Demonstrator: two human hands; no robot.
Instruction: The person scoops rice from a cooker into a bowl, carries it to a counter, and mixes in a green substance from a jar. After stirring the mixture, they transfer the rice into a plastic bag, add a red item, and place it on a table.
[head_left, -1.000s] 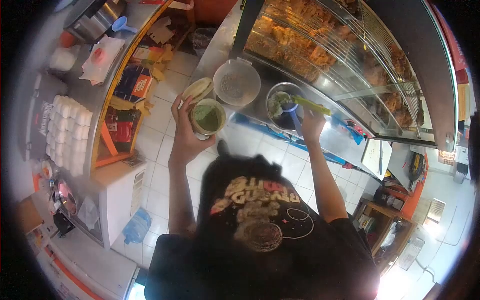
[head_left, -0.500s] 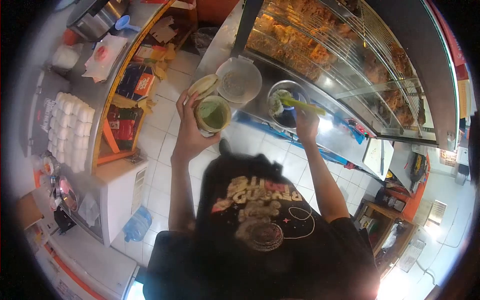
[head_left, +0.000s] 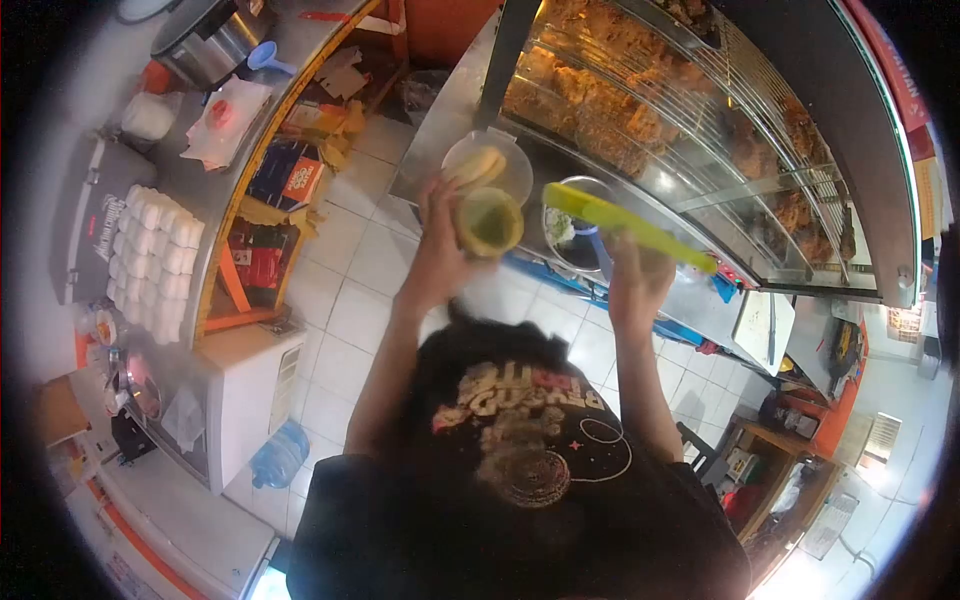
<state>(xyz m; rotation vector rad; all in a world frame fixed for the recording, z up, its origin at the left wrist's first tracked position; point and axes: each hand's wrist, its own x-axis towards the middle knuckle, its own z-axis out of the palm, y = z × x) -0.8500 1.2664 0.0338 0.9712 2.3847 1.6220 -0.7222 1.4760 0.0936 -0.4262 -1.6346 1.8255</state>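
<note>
My left hand [head_left: 437,238] is closed around a round tub [head_left: 503,238] with green stuff inside, its mouth facing up at me. The tub's pale lid [head_left: 476,170] sticks out past my fingertips, tilted beside the rim. My right hand [head_left: 640,272] grips a long, flat yellow-green utensil [head_left: 630,226], smeared by motion, which crosses over a metal bowl [head_left: 549,243]. In the bowl lie a pale, whitish-green clump [head_left: 560,226] and a blue-handled tool [head_left: 589,231]. Behind the tub a clear round plastic container [head_left: 520,172] rests on the metal counter.
A glass display case [head_left: 690,130] with racks of browned food stands behind the bowl. To the right lies a white cutting board [head_left: 763,328] with a knife on it. On the left counter are stacked white boxes [head_left: 155,260] and a metal pot [head_left: 205,48]. A blue water jug [head_left: 280,455] is on the floor.
My left hand has moved right with the tub and lid, now overlapping the clear container. The yellow-green utensil has lifted from the clump in the bowl and swung flat across it.
</note>
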